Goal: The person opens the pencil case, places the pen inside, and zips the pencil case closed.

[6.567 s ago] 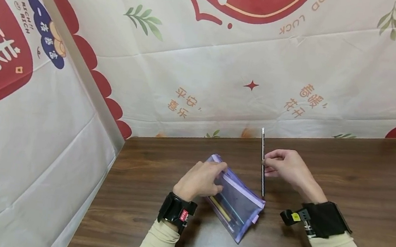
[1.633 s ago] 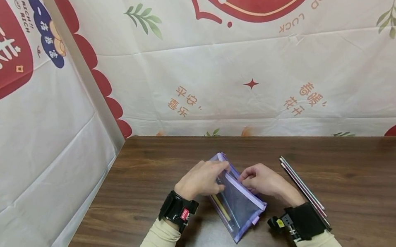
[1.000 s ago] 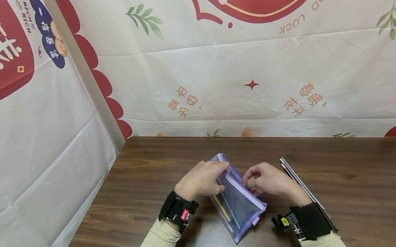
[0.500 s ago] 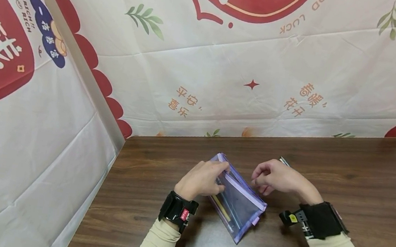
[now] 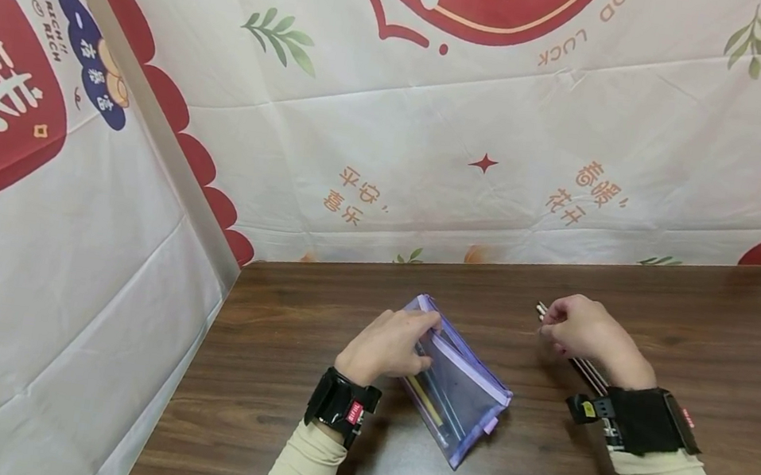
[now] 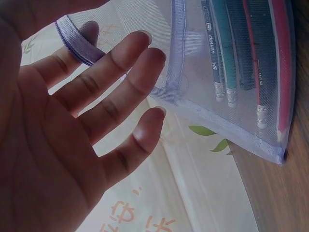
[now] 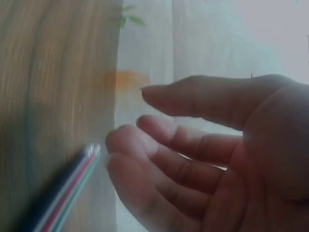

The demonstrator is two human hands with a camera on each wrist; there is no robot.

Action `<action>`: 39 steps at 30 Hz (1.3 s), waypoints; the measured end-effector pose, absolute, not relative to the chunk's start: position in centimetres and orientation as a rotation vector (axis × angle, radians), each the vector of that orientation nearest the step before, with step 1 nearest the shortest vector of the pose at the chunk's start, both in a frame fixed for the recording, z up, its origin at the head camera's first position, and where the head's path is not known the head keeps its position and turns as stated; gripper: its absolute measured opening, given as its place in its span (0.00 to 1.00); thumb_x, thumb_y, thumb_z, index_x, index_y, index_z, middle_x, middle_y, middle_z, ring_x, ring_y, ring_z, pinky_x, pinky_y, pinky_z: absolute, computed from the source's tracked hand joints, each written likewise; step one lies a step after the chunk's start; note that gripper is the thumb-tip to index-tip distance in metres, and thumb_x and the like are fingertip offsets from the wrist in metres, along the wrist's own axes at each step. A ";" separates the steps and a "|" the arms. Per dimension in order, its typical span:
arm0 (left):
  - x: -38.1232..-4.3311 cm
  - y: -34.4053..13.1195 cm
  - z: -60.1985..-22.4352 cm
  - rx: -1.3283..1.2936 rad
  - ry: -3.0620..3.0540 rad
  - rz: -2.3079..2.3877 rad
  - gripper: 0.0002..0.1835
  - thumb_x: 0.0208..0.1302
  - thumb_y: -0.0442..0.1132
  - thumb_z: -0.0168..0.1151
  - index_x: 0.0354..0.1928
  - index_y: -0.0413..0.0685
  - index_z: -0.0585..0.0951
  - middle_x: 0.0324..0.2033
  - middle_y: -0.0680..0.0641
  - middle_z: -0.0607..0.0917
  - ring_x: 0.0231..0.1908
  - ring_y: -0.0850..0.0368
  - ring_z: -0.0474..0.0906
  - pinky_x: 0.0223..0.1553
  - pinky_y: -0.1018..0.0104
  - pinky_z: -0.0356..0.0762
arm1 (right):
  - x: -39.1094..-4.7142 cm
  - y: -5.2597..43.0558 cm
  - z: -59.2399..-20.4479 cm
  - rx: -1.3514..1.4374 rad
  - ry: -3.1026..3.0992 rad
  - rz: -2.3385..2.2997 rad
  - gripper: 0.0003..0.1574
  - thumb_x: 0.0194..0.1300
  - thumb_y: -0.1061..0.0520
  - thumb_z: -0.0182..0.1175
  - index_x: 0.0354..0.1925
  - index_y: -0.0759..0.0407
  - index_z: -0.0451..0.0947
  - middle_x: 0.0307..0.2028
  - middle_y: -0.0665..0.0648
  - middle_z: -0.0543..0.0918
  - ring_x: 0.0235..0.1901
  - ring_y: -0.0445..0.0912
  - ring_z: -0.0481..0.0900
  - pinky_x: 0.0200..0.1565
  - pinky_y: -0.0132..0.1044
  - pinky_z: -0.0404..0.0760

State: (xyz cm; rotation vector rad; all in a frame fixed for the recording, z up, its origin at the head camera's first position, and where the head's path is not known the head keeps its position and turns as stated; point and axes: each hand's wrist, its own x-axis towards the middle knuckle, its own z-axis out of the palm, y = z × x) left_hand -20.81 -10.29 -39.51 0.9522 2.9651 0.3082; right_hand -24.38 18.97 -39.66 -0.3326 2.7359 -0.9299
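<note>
In the head view my left hand (image 5: 386,344) holds the upper edge of a purple mesh zipper pencil case (image 5: 474,406), its mouth parted near the fingers. Through the mesh of the pencil case (image 6: 179,48), the left wrist view shows several pencils (image 6: 224,63) with metal-banded ends, dark, teal and red. One finger hooks behind the purple zipper band there; the other fingers are loosely bent. My right hand (image 5: 588,329) is over a few pencils (image 5: 589,375) on the table. In the right wrist view, its loosely bent fingers (image 7: 133,186) hold nothing, close to the striped pencils (image 7: 72,186).
The brown wooden table (image 5: 274,384) runs back to a white printed cloth (image 5: 419,162) hung behind it. Another printed cloth (image 5: 102,265) hangs along the left side. Black camera straps (image 5: 652,422) are on both wrists.
Earlier my right hand held a dark pencil upright, then its fingers were in the case's mouth. It has since drawn back rightward, empty, over the table pencils. The left hand stays on the case.
</note>
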 end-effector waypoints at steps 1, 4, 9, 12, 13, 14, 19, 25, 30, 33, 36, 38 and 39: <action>-20.8 -10.3 -39.5 0.949 2.965 0.311 0.20 0.50 0.45 0.69 0.44 0.52 0.75 0.33 0.52 0.82 0.26 0.62 0.71 0.23 0.72 0.68 | -24.4 19.3 -39.7 -0.323 2.757 -0.905 0.09 0.60 0.61 0.57 0.34 0.68 0.77 0.26 0.59 0.80 0.25 0.47 0.77 0.25 0.39 0.77; -20.8 -10.4 -39.5 0.944 2.963 0.319 0.20 0.50 0.45 0.69 0.45 0.52 0.75 0.33 0.52 0.82 0.26 0.62 0.71 0.23 0.72 0.68 | -24.5 20.1 -39.7 -0.309 2.812 -0.831 0.10 0.60 0.59 0.57 0.33 0.67 0.77 0.25 0.58 0.78 0.24 0.48 0.74 0.26 0.40 0.73; -20.8 -10.4 -39.6 0.947 2.969 0.315 0.20 0.49 0.44 0.69 0.45 0.52 0.75 0.33 0.53 0.82 0.27 0.62 0.72 0.24 0.72 0.69 | -24.6 20.9 -39.9 -0.262 2.875 -0.721 0.08 0.57 0.58 0.56 0.27 0.63 0.75 0.24 0.57 0.74 0.25 0.49 0.70 0.28 0.42 0.69; -20.8 -10.4 -39.7 0.946 2.972 0.301 0.20 0.49 0.45 0.69 0.45 0.52 0.75 0.33 0.53 0.82 0.28 0.62 0.72 0.25 0.72 0.70 | -24.6 21.3 -40.1 -0.214 2.857 -0.692 0.08 0.56 0.58 0.56 0.25 0.61 0.73 0.24 0.56 0.73 0.25 0.49 0.69 0.27 0.42 0.68; -20.8 -10.4 -39.7 0.944 2.971 0.298 0.20 0.49 0.45 0.69 0.45 0.52 0.75 0.33 0.53 0.82 0.28 0.62 0.72 0.25 0.72 0.70 | -24.6 21.4 -40.2 -0.193 2.841 -0.686 0.08 0.56 0.57 0.56 0.25 0.61 0.74 0.24 0.56 0.73 0.25 0.49 0.70 0.27 0.43 0.68; -20.8 -10.4 -39.7 0.943 2.969 0.298 0.20 0.49 0.45 0.69 0.45 0.52 0.75 0.34 0.53 0.82 0.28 0.62 0.72 0.26 0.72 0.70 | -24.6 21.5 -40.2 -0.177 2.823 -0.684 0.08 0.56 0.57 0.56 0.25 0.61 0.74 0.24 0.56 0.74 0.25 0.50 0.70 0.26 0.43 0.68; -20.8 -10.7 -39.7 0.943 2.964 0.314 0.19 0.50 0.45 0.69 0.44 0.52 0.75 0.34 0.53 0.82 0.28 0.62 0.72 0.26 0.72 0.71 | -24.7 21.7 -40.8 -0.123 2.759 -0.667 0.10 0.56 0.56 0.58 0.25 0.63 0.76 0.23 0.57 0.74 0.23 0.49 0.71 0.25 0.42 0.69; -20.9 -11.6 -39.6 0.973 3.012 0.347 0.17 0.50 0.44 0.68 0.40 0.53 0.74 0.31 0.52 0.83 0.25 0.62 0.72 0.24 0.71 0.70 | -25.2 21.5 -41.5 -0.144 2.707 -0.701 0.12 0.58 0.57 0.59 0.22 0.63 0.76 0.18 0.54 0.74 0.20 0.47 0.72 0.22 0.38 0.71; -21.1 -12.4 -39.8 1.057 3.144 0.379 0.14 0.50 0.44 0.68 0.36 0.53 0.74 0.29 0.53 0.84 0.23 0.65 0.70 0.24 0.70 0.68 | -25.3 21.6 -41.6 -0.139 2.677 -0.711 0.12 0.59 0.57 0.59 0.28 0.66 0.78 0.22 0.58 0.78 0.23 0.49 0.75 0.23 0.40 0.75; -21.0 -13.1 -40.3 1.106 3.241 0.399 0.11 0.51 0.45 0.66 0.34 0.54 0.75 0.28 0.56 0.84 0.25 0.67 0.71 0.28 0.67 0.68 | -25.3 21.8 -41.6 -0.138 2.673 -0.714 0.12 0.59 0.57 0.59 0.29 0.66 0.78 0.22 0.59 0.78 0.23 0.49 0.75 0.23 0.40 0.75; -20.9 -14.2 -40.9 1.136 3.280 0.433 0.11 0.51 0.47 0.67 0.33 0.54 0.76 0.28 0.57 0.85 0.27 0.67 0.75 0.29 0.66 0.71 | -25.4 21.9 -41.6 -0.147 2.676 -0.704 0.12 0.59 0.57 0.59 0.28 0.66 0.78 0.22 0.57 0.76 0.22 0.48 0.73 0.23 0.40 0.74; -20.8 -15.0 -41.1 1.141 3.265 0.474 0.10 0.50 0.46 0.68 0.31 0.54 0.77 0.27 0.58 0.85 0.28 0.66 0.77 0.30 0.66 0.73 | -25.4 21.9 -41.7 -0.156 2.681 -0.702 0.11 0.58 0.57 0.59 0.28 0.66 0.78 0.21 0.56 0.75 0.22 0.47 0.72 0.23 0.39 0.73; -20.7 -15.3 -41.3 1.144 3.250 0.488 0.10 0.50 0.45 0.68 0.31 0.54 0.77 0.27 0.58 0.85 0.29 0.65 0.78 0.31 0.67 0.74 | -25.4 22.0 -41.7 -0.159 2.682 -0.700 0.12 0.58 0.57 0.59 0.28 0.67 0.78 0.21 0.56 0.75 0.22 0.48 0.72 0.23 0.40 0.73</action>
